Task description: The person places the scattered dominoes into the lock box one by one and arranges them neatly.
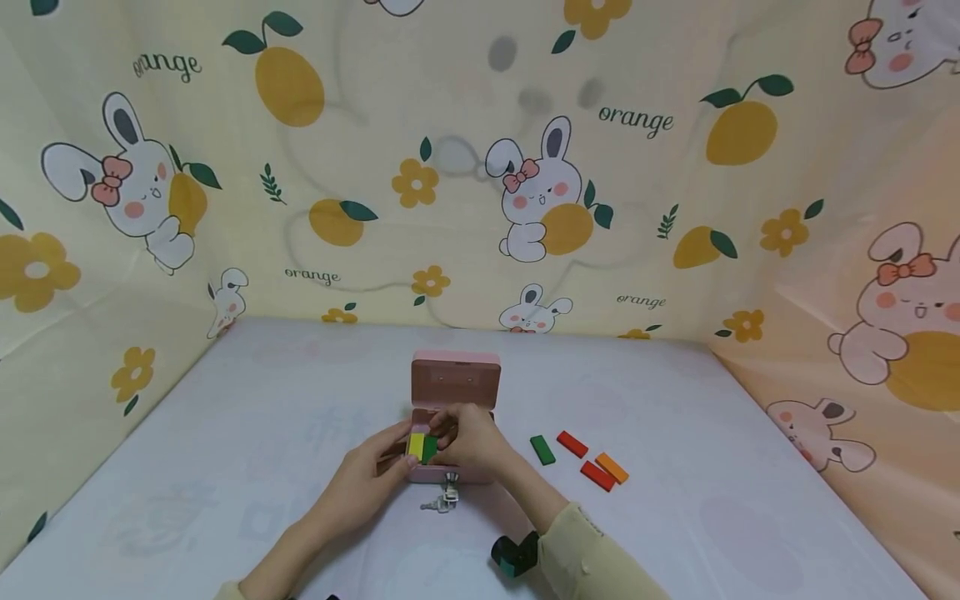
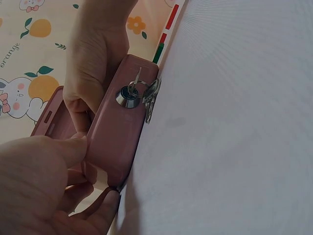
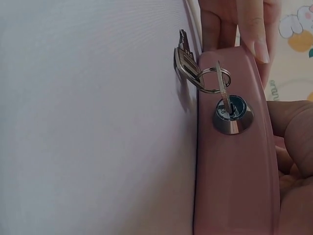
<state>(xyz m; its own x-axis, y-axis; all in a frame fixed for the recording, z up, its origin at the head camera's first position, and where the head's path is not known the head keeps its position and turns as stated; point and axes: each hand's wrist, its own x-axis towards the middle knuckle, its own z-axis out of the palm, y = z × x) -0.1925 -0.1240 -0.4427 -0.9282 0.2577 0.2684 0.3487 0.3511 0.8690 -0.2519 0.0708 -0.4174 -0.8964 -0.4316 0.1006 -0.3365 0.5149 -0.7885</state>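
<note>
The pink box point(image 2: 117, 132) stands on the counter point(image 1: 195, 492) with its lid point(image 1: 456, 383) raised and leaning back, which leaves the mouth free for fingers from the near side; the left hand point(image 1: 367, 471) has its grip curled round the box's left end, thumb at the front rim and other fingers about the outer corner, probably to steady the box while the other hand is inside; the right hand point(image 1: 471, 442) reaches over the right part of the box with bent fingers dipped into it; whether that grip pinches anything I cannot tell, since its own fingers and the front wall hide the tips.

Inside, at the left, a yellow block point(image 1: 416, 447) and an inner green block point(image 1: 430, 450) sit side by side, the green 1 nearest the right hand's fingers; what lies deeper is hidden.

On the box's front is a lock point(image 3: 234, 121); 1 key point(image 3: 222, 88) stands in it, and further keys point(image 3: 188, 66) hang from its ring, out of the way of the open top.

4 blocks lie flat to the right, handy for the right arm: an outer green block point(image 1: 542, 450), a far red block point(image 1: 572, 444), an orange block point(image 1: 612, 467) and a near red block point(image 1: 597, 477); the last 2 lie close together.
</note>
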